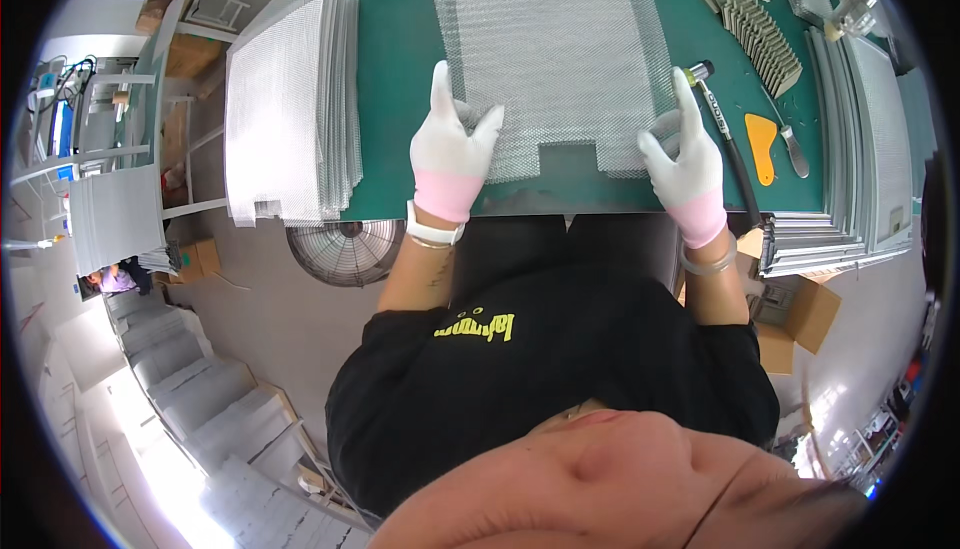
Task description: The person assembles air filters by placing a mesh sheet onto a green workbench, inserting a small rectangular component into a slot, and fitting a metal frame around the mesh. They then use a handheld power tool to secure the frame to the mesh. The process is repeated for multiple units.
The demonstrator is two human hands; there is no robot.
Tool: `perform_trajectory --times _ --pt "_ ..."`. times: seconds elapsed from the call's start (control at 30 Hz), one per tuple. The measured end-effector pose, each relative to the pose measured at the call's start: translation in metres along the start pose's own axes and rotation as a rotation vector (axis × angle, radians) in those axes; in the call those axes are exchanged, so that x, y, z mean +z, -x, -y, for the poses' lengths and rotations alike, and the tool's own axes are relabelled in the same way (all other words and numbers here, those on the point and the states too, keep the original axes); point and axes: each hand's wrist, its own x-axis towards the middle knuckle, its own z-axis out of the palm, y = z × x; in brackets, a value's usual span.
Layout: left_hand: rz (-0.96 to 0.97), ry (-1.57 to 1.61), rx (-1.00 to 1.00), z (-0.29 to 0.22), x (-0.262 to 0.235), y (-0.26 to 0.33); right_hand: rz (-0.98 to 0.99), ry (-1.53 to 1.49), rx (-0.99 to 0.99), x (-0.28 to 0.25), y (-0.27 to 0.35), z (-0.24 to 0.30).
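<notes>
A silvery perforated mesh sheet [545, 59] with a rectangular notch in its near edge lies before me over the green table. My left hand [455, 144], in a white glove with a pink cuff, grips its left edge. The thumb rests on top, the index finger points away along the side, and the other fingers show dimly through the mesh. At the right edge my right hand [685, 154], gloved alike, holds the sheet in the same way, its index finger near the head of a black-handled hammer [715, 109]. A larger mesh piece shows around the sheet's outline.
Left on the green table [395, 79] stands a stack of mesh panels [280, 109]. To the right are a yellow scraper [761, 149], a small tool with a metal blade [795, 152], a row of beige slotted pieces [760, 39] and more stacked panels [865, 139]. A floor fan [345, 252] stands below.
</notes>
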Motion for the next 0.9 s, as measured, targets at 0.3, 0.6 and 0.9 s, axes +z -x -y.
perform_trajectory --times 0.3,0.6,0.9 --pt "0.084 -0.091 0.026 0.026 0.024 -0.009 0.025 0.115 0.004 0.013 -0.006 -0.019" --pt "0.076 -0.117 0.045 0.041 0.041 -0.005 0.017 0.278 -0.075 0.027 -0.003 -0.035" --pt "0.154 -0.139 -0.023 0.037 0.039 -0.009 0.040 0.330 -0.109 0.029 -0.003 -0.042"
